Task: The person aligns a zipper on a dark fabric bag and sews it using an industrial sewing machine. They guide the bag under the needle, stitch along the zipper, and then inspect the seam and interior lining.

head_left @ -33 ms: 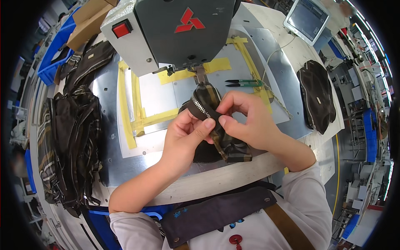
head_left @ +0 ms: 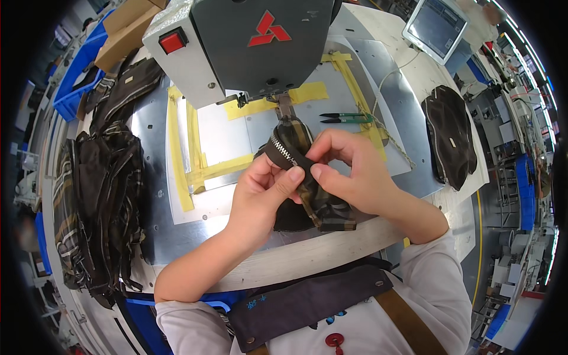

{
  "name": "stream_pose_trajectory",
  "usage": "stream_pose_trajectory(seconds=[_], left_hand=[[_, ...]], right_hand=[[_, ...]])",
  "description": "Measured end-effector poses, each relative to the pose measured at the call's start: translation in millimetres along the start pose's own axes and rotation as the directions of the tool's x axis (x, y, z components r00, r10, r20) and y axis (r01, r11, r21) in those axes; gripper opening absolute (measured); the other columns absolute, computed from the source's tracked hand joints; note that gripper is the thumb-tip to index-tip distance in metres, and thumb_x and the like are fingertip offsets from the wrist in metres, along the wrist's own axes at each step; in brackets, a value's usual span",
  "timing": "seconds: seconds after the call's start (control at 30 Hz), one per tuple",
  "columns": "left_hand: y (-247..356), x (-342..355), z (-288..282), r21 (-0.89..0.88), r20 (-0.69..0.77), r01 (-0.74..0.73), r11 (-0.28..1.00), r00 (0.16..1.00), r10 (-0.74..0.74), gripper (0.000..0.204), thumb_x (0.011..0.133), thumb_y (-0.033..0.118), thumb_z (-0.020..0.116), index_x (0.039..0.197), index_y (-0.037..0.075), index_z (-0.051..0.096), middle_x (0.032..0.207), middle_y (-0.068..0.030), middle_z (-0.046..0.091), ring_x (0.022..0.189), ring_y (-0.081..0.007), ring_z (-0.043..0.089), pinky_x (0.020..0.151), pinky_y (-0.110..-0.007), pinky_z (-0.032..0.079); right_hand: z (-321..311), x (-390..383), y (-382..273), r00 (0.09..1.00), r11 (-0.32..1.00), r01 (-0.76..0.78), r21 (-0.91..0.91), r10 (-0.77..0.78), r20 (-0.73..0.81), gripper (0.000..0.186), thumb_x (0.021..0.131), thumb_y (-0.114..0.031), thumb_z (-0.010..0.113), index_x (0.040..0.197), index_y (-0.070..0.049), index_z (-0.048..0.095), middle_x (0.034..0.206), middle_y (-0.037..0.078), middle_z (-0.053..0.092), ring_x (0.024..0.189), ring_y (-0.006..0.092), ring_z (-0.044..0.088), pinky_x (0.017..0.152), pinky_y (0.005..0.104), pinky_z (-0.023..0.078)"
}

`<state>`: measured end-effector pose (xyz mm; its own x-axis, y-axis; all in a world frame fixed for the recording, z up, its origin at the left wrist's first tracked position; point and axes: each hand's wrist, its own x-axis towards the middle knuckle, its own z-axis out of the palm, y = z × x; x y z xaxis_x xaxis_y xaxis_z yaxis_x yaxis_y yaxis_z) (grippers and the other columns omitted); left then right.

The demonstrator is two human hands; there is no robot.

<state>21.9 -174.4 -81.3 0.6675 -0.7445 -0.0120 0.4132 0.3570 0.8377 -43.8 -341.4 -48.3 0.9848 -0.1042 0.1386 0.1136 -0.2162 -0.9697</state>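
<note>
Fingers of both hands unmoved, left hand (head_left: 260, 189), right hand (head_left: 355, 171), pinching zippered plaid fabric piece (head_left: 307, 195)

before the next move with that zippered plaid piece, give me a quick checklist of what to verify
1. Both hands on the piece: ok, left hand and right hand pinch the plaid fabric piece.
2. Zipper visible and facing up: ok.
3. Piece seated under the presser foot: cannot tell, its top edge reaches the foot.
4. Fingers away from the needle area: ok, both sit below it.
5. Thread snips off the sewing path: ok, lying to the right on the metal plate.
6. Finished stack clear of the work: ok, far left.
</note>
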Motion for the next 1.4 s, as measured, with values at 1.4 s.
stream_pose_trajectory(seconds=[1.4], left_hand=[[7.7,8.2,-9.9,0.154,0.014,0.12,0.981,0.992,-0.123,0.02,0.084,0.009,0.066,0.103,0.002,0.061,0.088,0.0001,0.063,0.073,-0.0045,0.058,0.065,-0.021,0.049]], right_hand=[[-10.3,-1.4,-7.6,0.989,0.989,-0.025,-0.145,0.046,0.141,0.016,0.082,-0.014,0.066,0.077,-0.002,0.057,0.07,0.003,0.059,0.064,0.0099,0.054,0.057,0.0256,0.044]])
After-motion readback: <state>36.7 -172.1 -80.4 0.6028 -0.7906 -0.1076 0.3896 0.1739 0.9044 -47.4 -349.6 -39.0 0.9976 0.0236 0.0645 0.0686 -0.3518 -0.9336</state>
